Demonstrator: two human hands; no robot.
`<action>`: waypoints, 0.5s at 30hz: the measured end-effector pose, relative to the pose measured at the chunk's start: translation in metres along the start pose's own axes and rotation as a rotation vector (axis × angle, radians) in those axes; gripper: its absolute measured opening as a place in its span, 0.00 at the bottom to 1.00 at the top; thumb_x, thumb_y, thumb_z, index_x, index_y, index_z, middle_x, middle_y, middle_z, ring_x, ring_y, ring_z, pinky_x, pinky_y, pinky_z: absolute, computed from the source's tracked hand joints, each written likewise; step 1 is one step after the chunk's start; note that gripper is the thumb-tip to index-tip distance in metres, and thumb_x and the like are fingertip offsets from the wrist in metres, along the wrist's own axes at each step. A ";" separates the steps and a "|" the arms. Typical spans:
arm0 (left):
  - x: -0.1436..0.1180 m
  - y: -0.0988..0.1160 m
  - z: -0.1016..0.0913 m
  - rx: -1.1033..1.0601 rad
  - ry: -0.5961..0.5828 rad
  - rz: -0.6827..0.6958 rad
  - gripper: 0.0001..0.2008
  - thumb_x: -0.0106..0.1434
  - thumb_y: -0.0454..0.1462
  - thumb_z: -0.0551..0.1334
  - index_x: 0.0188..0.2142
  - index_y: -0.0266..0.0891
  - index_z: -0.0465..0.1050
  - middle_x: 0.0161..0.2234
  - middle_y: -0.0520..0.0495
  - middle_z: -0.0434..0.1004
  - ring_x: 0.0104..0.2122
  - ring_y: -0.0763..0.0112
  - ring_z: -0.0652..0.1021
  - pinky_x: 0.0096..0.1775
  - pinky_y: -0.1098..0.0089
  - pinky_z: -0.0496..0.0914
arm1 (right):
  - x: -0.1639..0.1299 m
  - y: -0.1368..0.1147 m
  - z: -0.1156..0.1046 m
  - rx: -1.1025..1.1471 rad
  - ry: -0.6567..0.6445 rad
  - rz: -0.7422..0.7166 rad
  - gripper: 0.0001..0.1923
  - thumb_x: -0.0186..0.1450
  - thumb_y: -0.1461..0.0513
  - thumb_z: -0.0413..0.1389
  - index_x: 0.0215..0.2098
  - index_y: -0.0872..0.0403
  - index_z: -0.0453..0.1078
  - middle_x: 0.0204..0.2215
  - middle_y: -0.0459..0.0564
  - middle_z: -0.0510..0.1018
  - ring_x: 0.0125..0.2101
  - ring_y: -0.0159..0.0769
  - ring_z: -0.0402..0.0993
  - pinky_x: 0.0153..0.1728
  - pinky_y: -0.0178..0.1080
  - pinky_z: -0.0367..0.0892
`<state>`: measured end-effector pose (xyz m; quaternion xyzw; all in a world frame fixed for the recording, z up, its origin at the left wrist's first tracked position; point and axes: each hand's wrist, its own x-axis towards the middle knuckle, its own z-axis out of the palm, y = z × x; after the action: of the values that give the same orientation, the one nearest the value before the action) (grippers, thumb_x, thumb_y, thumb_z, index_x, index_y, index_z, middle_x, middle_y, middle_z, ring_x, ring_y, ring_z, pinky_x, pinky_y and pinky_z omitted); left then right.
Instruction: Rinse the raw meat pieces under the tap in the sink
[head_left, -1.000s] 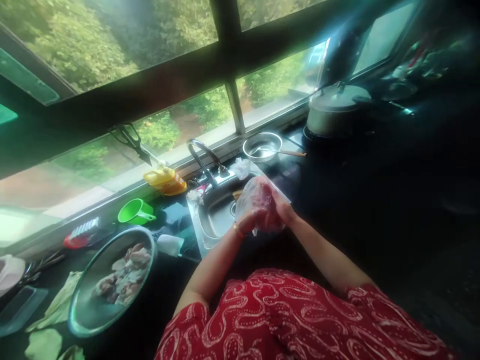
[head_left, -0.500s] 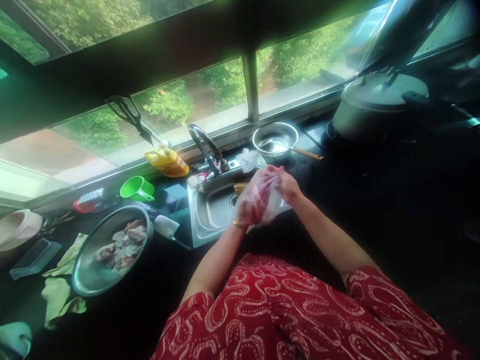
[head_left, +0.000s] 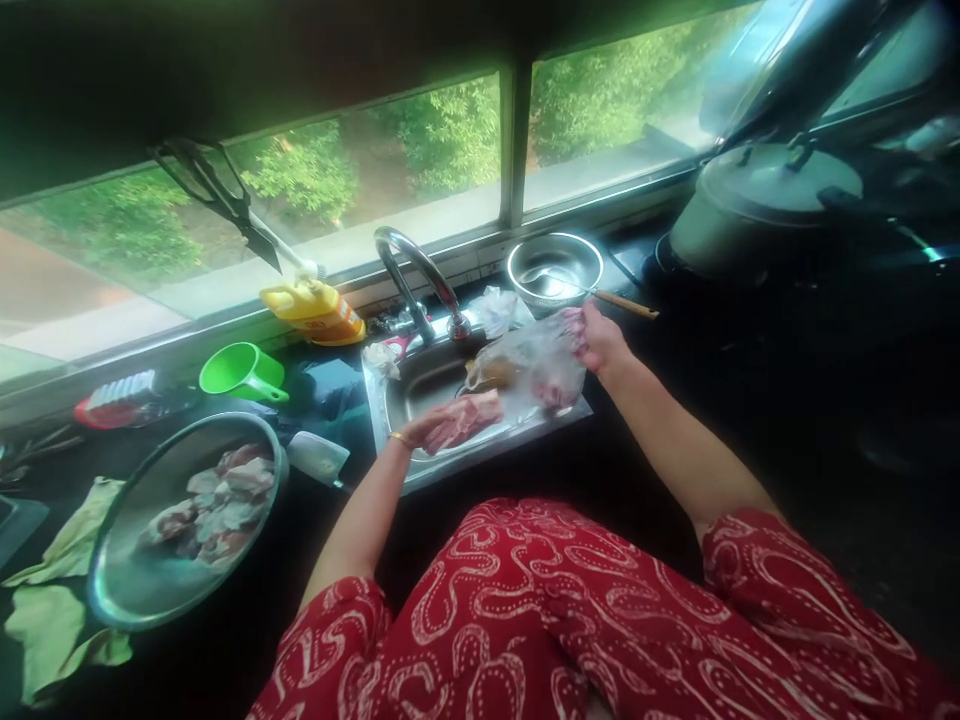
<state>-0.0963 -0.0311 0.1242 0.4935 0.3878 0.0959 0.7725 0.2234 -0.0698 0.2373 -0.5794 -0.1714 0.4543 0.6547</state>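
Note:
Over the front left of the steel sink [head_left: 373,402], my left hand [head_left: 429,428] is closed on a pink piece of raw meat [head_left: 469,415]. My right hand [head_left: 598,338] grips one end of a clear plastic bag [head_left: 536,355], stretched above the sink. Something pinkish shows through the bag's lower part. The bag's other end lies close to the meat; a brownish thing behind it cannot be made out clearly. Left of the sink, a large metal bowl [head_left: 101,570] holds several pieces of raw meat [head_left: 225,495].
A curved tap [head_left: 409,250] rises behind the sink. Nearby are a yellow bottle [head_left: 319,315], a green mug [head_left: 236,370], a white-bladed cleaver-like thing [head_left: 319,457] and a steel strainer [head_left: 555,262] with a wooden-handled utensil. A large lidded pot [head_left: 739,225] stands right. Cloths [head_left: 52,620] lie left.
My left hand has come out of the plastic bag, moving left with a piece of meat. My right hand has moved right and up slightly with the bag. The view has shifted.

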 end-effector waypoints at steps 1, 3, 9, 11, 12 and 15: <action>0.003 -0.006 -0.009 0.156 0.083 -0.025 0.28 0.56 0.41 0.66 0.55 0.34 0.70 0.48 0.40 0.78 0.48 0.57 0.76 0.52 0.62 0.68 | -0.001 -0.003 0.005 0.031 -0.027 0.032 0.29 0.66 0.40 0.47 0.29 0.56 0.71 0.14 0.43 0.64 0.16 0.29 0.62 0.17 0.32 0.61; 0.016 -0.015 -0.021 0.448 0.276 -0.053 0.23 0.53 0.40 0.68 0.48 0.33 0.75 0.45 0.39 0.79 0.49 0.54 0.76 0.51 0.62 0.68 | -0.005 -0.006 0.014 0.049 -0.072 0.056 0.29 0.65 0.40 0.48 0.32 0.56 0.71 0.14 0.42 0.63 0.15 0.27 0.60 0.15 0.31 0.58; 0.073 0.007 0.012 0.490 0.306 0.364 0.15 0.60 0.40 0.61 0.45 0.38 0.77 0.51 0.42 0.76 0.54 0.60 0.73 0.56 0.64 0.63 | -0.021 -0.023 0.036 -0.036 -0.142 0.025 0.31 0.64 0.38 0.48 0.35 0.57 0.72 0.15 0.41 0.63 0.13 0.24 0.57 0.13 0.29 0.52; 0.089 0.026 0.033 0.356 0.142 0.589 0.16 0.62 0.41 0.58 0.46 0.36 0.77 0.50 0.42 0.77 0.51 0.62 0.74 0.56 0.64 0.64 | -0.024 -0.030 0.040 -0.058 -0.167 0.022 0.31 0.64 0.38 0.47 0.36 0.57 0.72 0.15 0.42 0.64 0.14 0.25 0.58 0.14 0.29 0.53; 0.096 0.035 0.041 0.292 0.075 0.639 0.17 0.62 0.40 0.58 0.46 0.35 0.76 0.48 0.41 0.78 0.50 0.62 0.75 0.54 0.64 0.65 | -0.026 -0.032 0.042 -0.059 -0.177 0.029 0.31 0.64 0.38 0.47 0.36 0.57 0.72 0.15 0.42 0.65 0.14 0.25 0.59 0.15 0.29 0.54; 0.114 0.050 0.055 0.173 0.010 0.612 0.18 0.61 0.38 0.59 0.49 0.34 0.74 0.39 0.40 0.80 0.38 0.63 0.77 0.44 0.64 0.70 | -0.032 -0.034 0.048 -0.032 -0.209 0.071 0.30 0.65 0.39 0.47 0.36 0.57 0.72 0.15 0.42 0.64 0.14 0.26 0.59 0.16 0.30 0.56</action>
<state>0.0309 0.0160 0.1202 0.6507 0.2317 0.2929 0.6611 0.1842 -0.0630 0.2912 -0.5450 -0.2256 0.5321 0.6074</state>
